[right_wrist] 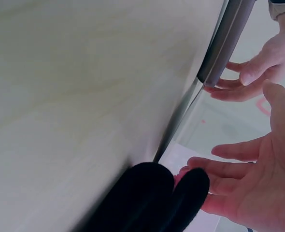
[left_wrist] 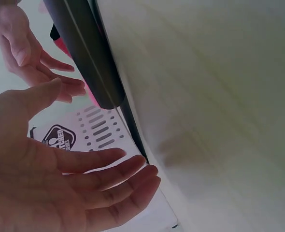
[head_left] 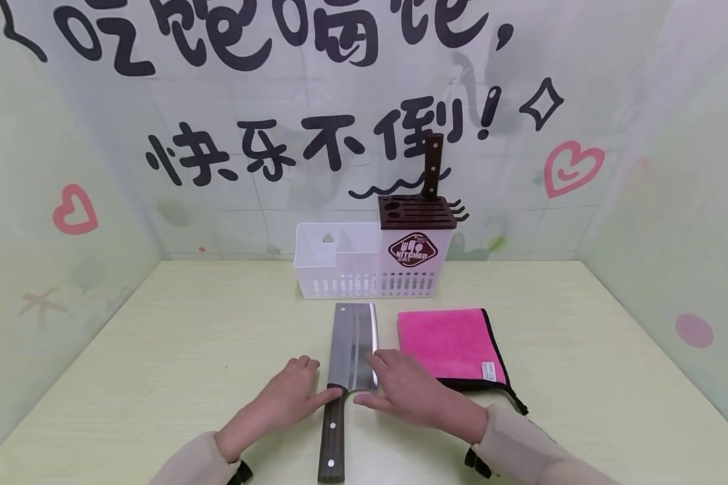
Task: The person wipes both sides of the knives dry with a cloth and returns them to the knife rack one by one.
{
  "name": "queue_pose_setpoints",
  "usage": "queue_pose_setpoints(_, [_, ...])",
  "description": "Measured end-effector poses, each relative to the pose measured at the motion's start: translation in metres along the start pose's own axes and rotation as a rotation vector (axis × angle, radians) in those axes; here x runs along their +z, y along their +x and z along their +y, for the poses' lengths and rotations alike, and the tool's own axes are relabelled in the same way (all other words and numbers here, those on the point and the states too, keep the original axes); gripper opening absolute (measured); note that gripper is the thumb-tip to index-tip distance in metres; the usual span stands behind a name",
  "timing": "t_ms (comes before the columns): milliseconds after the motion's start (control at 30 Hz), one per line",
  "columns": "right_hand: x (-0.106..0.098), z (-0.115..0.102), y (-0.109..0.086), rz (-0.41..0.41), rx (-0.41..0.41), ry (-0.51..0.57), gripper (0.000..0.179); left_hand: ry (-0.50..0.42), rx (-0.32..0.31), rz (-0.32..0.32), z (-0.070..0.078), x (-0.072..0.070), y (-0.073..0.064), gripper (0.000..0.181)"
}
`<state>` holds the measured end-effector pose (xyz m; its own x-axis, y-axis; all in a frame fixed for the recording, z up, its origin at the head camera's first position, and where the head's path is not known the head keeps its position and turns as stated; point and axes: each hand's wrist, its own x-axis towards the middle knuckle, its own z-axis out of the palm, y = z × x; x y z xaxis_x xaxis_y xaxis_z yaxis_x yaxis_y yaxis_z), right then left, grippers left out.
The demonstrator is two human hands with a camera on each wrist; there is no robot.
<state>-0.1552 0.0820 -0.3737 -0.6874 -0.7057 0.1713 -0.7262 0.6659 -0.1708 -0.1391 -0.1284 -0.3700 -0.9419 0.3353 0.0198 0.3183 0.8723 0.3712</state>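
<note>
At lower centre of the frame, the cleaver point(head_left: 347, 364) lies between the left hand point(head_left: 290, 394) and the right hand point(head_left: 411, 392), both loosely spread and pinching nothing, and, probably stiff, heavy and slick-bladed, seems best gripped by its dark riveted handle point(head_left: 332, 441).

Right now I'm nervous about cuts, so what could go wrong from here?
The right hand has its fingers at the bright edge of the cleaver, so a slip might nick them. The left hand has its thumb by the handle without gripping it, so the cleaver could swivel if knocked.
</note>
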Motion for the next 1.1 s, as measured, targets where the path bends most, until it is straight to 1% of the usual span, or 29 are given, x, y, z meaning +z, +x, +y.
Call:
queue_pose_setpoints(200, [0.004,-0.005,0.001,-0.021,-0.032,-0.107,0.06,0.043,0.0,-0.028,0.004,0.004,0.003,0.049])
queue_pose_setpoints(400, [0.008,-0.009,0.003,-0.041,-0.031,-0.186,0.055,0.053,-0.013,-0.063,0.009,0.005,0.006,0.05])
queue_pose_setpoints(467, [0.009,-0.011,0.004,-0.034,-0.034,-0.197,0.054,0.046,-0.013,-0.071,0.011,0.005,0.007,0.049])
queue_pose_setpoints(567, [0.011,-0.013,0.006,-0.009,-0.044,-0.207,0.052,0.028,-0.01,-0.079,0.013,0.005,0.007,0.046])
queue_pose_setpoints(633, [0.012,-0.016,0.007,0.006,-0.046,-0.211,0.05,0.013,-0.02,-0.091,0.015,0.006,0.008,0.043])
queue_pose_setpoints(733, [0.013,-0.019,0.008,0.005,-0.027,-0.212,0.046,0.003,-0.038,-0.113,0.017,0.007,0.009,0.04])
queue_pose_setpoints(800, [0.013,-0.022,0.008,-0.009,-0.005,-0.211,0.044,-0.002,-0.052,-0.129,0.019,0.007,0.009,0.04])
queue_pose_setpoints(933, [0.014,-0.026,0.009,-0.031,0.013,-0.216,0.037,0.001,-0.065,-0.143,0.022,0.008,0.01,0.042])
queue_pose_setpoints(1100, [0.015,-0.03,0.01,-0.075,0.004,-0.188,0.028,0.034,-0.08,-0.142,0.024,0.01,0.012,0.044])
